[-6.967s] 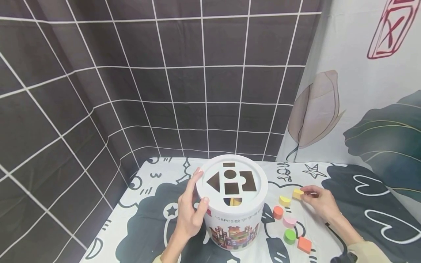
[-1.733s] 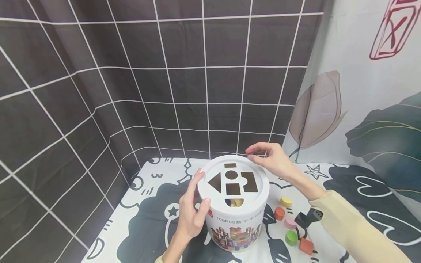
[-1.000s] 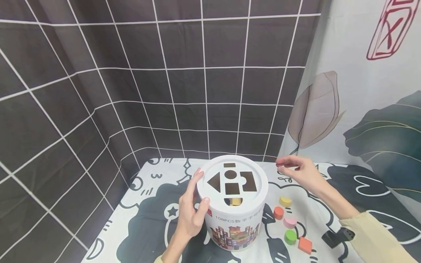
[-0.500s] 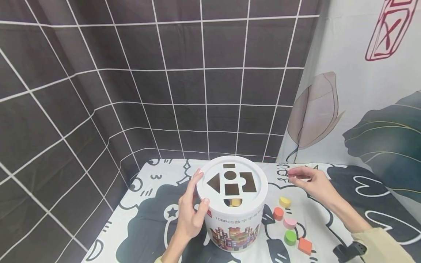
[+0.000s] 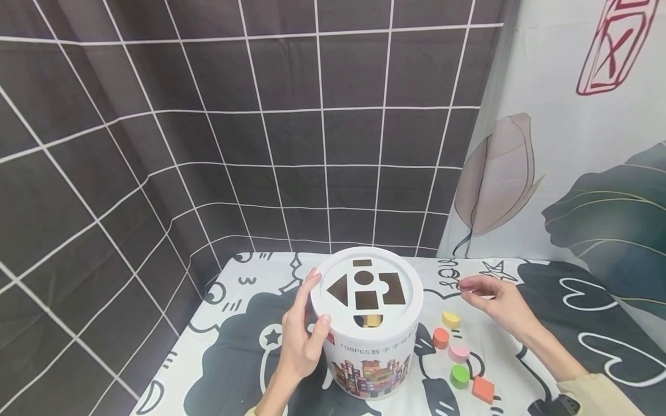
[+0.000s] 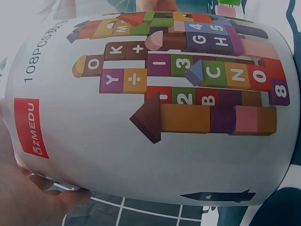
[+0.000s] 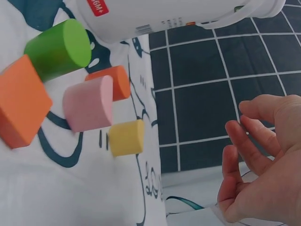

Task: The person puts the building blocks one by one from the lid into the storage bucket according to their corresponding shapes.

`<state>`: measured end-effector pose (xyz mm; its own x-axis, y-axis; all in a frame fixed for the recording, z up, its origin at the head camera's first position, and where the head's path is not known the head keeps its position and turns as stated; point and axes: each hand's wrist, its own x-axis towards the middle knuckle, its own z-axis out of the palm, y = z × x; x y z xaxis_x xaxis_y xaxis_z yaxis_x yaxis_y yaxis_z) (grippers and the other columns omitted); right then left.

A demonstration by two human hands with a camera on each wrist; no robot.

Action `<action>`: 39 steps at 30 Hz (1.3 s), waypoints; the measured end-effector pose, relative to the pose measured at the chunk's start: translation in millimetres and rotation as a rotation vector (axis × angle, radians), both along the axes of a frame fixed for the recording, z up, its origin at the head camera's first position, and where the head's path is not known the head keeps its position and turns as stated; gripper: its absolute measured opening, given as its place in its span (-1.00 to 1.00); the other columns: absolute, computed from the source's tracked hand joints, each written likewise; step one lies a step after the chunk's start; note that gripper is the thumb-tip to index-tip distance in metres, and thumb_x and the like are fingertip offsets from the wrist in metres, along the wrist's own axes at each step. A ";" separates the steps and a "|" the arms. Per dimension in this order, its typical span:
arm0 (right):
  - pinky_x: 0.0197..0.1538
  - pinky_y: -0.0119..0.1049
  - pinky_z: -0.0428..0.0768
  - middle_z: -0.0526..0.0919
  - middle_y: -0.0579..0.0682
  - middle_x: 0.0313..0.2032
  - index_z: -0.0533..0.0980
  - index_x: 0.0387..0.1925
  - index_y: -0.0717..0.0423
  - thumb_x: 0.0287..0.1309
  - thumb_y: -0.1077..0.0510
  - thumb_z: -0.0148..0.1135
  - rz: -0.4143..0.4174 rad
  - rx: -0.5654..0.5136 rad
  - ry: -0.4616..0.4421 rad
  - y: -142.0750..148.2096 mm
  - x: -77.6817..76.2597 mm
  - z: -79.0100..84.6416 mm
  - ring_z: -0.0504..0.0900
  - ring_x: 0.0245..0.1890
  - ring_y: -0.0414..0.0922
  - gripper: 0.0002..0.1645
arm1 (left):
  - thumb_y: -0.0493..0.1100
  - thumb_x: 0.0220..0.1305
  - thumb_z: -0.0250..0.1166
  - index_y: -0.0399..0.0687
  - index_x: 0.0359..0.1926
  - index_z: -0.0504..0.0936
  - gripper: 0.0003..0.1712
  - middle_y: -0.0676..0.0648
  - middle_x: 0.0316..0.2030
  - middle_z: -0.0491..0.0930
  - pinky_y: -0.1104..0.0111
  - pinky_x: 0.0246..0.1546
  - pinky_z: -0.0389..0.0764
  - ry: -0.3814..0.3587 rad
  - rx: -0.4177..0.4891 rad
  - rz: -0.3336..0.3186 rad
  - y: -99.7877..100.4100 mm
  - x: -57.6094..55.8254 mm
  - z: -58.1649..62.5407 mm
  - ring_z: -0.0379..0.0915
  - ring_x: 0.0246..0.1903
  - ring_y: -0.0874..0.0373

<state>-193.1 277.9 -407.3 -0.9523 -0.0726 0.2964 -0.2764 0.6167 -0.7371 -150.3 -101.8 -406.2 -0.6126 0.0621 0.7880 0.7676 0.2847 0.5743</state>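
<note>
A white bucket [image 5: 372, 370] printed with colourful letter blocks stands upright on the cloth. Its lid [image 5: 340, 320] has several shaped holes, and a yellow block [image 5: 372, 320] shows through the front one. My left hand [image 5: 302, 341] grips the bucket's left side, fingers up at the rim and thumb on the front. To the right, my right hand [image 5: 499, 303] hovers with loosely bent fingers and nothing between them. Nearest it lies a yellow half-round block [image 5: 450, 320]. Also there are an orange cylinder [image 5: 440, 338], a pink half-round block [image 7: 88, 104], a green block [image 7: 59, 49] and an orange square block [image 5: 483, 390].
A white cloth with dark cartoon prints [image 5: 234, 346] covers the table. Behind it hangs a dark curtain with a white grid [image 5: 291, 138], and a pale leaf-print curtain [image 5: 562, 173] hangs at the right.
Seven seconds ago my right hand pinched a yellow block on the cloth; that block is gone from there. Since then the hand was above the lid and has moved back right, empty. Left hand stays.
</note>
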 end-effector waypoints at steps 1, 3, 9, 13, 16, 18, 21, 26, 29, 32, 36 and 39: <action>-0.30 -0.41 0.59 0.74 0.12 -0.18 0.64 -0.07 0.27 0.16 0.26 0.38 0.004 -0.001 0.008 0.6 0.6 -1.4 0.56 -0.26 -0.35 -0.71 | -0.24 0.10 0.10 -0.37 0.33 0.37 -0.29 -0.30 0.38 0.31 0.13 0.09 0.59 0.002 0.001 -0.002 0.0 -0.1 0.1 0.41 0.24 -0.17; -0.31 -0.42 0.59 0.74 0.09 -0.21 0.65 -0.09 0.25 0.15 0.26 0.40 -0.001 -0.003 0.018 2.0 1.5 -4.4 0.56 -0.28 -0.37 -0.72 | -0.24 0.10 0.10 -0.37 0.33 0.37 -0.29 -0.30 0.38 0.31 0.14 0.10 0.58 0.003 0.004 -0.005 0.1 -0.4 0.2 0.41 0.25 -0.16; -0.30 -0.40 0.59 0.74 0.06 -0.23 0.64 -0.07 0.26 0.16 0.24 0.40 -0.036 -0.008 -0.030 4.2 3.9 -13.1 0.55 -0.27 -0.36 -0.70 | -0.25 0.10 0.10 -0.37 0.32 0.37 -0.30 -0.30 0.39 0.30 0.16 0.14 0.55 -0.001 0.008 -0.010 0.0 -0.8 -0.8 0.38 0.27 -0.16; -0.30 -0.39 0.61 0.73 0.13 -0.19 0.62 -0.03 0.31 0.16 0.25 0.38 -0.037 -0.038 -0.070 2.2 4.9 -17.6 0.58 -0.28 -0.32 -0.66 | -0.25 0.09 0.10 -0.37 0.32 0.38 -0.30 -0.29 0.39 0.31 0.15 0.13 0.55 0.001 0.009 -0.003 -0.3 -0.6 -0.8 0.38 0.27 -0.17; -0.31 -0.38 0.61 0.72 0.17 -0.17 0.61 -0.02 0.34 0.16 0.27 0.37 -0.034 -0.056 -0.088 0.9 5.5 -20.3 0.59 -0.29 -0.29 -0.65 | -0.25 0.09 0.10 -0.37 0.33 0.37 -0.29 -0.30 0.39 0.31 0.14 0.14 0.54 -0.003 0.010 -0.004 0.1 0.1 -0.4 0.38 0.27 -0.17; -0.32 -0.38 0.61 0.72 0.18 -0.17 0.60 -0.02 0.35 0.15 0.28 0.37 -0.039 -0.055 -0.094 0.8 5.7 -21.9 0.60 -0.30 -0.29 -0.65 | -0.25 0.08 0.10 -0.37 0.33 0.37 -0.28 -0.29 0.39 0.30 0.14 0.14 0.54 -0.006 0.010 -0.008 0.5 0.6 0.2 0.37 0.28 -0.16; -0.32 -0.39 0.60 0.72 0.18 -0.17 0.61 -0.02 0.34 0.15 0.28 0.37 -0.047 -0.049 -0.095 1.3 6.4 -24.1 0.60 -0.31 -0.28 -0.65 | -0.25 0.09 0.09 -0.36 0.33 0.38 -0.29 -0.29 0.39 0.30 0.15 0.15 0.54 -0.003 0.012 -0.011 1.0 0.9 1.1 0.37 0.28 -0.16; -0.31 -0.40 0.61 0.72 0.17 -0.17 0.62 -0.02 0.32 0.14 0.27 0.39 -0.055 -0.043 -0.093 3.2 7.0 -29.4 0.60 -0.29 -0.29 -0.64 | -0.27 0.08 0.09 -0.35 0.32 0.38 -0.30 -0.31 0.37 0.32 0.16 0.13 0.55 0.019 0.016 -0.014 0.6 0.9 2.2 0.40 0.25 -0.20; -0.29 -0.41 0.61 0.71 0.17 -0.17 0.62 -0.01 0.32 0.14 0.27 0.40 -0.059 -0.042 -0.100 4.5 7.2 -34.3 0.61 -0.25 -0.25 -0.63 | -0.27 0.09 0.09 -0.35 0.32 0.38 -0.30 -0.31 0.38 0.32 0.15 0.12 0.57 0.019 0.015 -0.013 0.4 0.9 2.2 0.41 0.24 -0.20; -0.28 -0.41 0.59 0.71 0.19 -0.15 0.62 -0.02 0.32 0.14 0.26 0.41 -0.059 -0.032 -0.101 5.9 7.2 -39.5 0.61 -0.23 -0.21 -0.64 | -0.25 0.09 0.09 -0.36 0.32 0.38 -0.30 -0.29 0.39 0.31 0.14 0.10 0.58 0.009 0.012 -0.008 0.8 1.0 1.8 0.41 0.25 -0.18; -0.26 -0.43 0.57 0.71 0.19 -0.15 0.63 -0.03 0.31 0.14 0.26 0.41 -0.055 -0.026 -0.096 7.2 6.9 -45.6 0.59 -0.26 -0.27 -0.65 | -0.24 0.09 0.09 -0.36 0.32 0.38 -0.29 -0.28 0.39 0.31 0.12 0.09 0.59 -0.005 0.010 -0.003 1.3 1.5 1.6 0.40 0.25 -0.16; -0.25 -0.43 0.57 0.71 0.20 -0.14 0.62 -0.03 0.33 0.14 0.27 0.40 -0.055 -0.033 -0.099 7.7 6.2 -48.5 0.59 -0.26 -0.26 -0.65 | -0.25 0.09 0.09 -0.36 0.32 0.38 -0.29 -0.29 0.39 0.31 0.11 0.10 0.58 0.001 0.011 -0.005 1.1 1.2 1.9 0.40 0.25 -0.18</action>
<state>-187.0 285.6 -455.8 -0.9793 -0.0109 0.2022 -0.1676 0.6040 -0.7792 -149.2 -100.7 -404.4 -0.6115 0.0566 0.7892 0.7696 0.2742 0.5767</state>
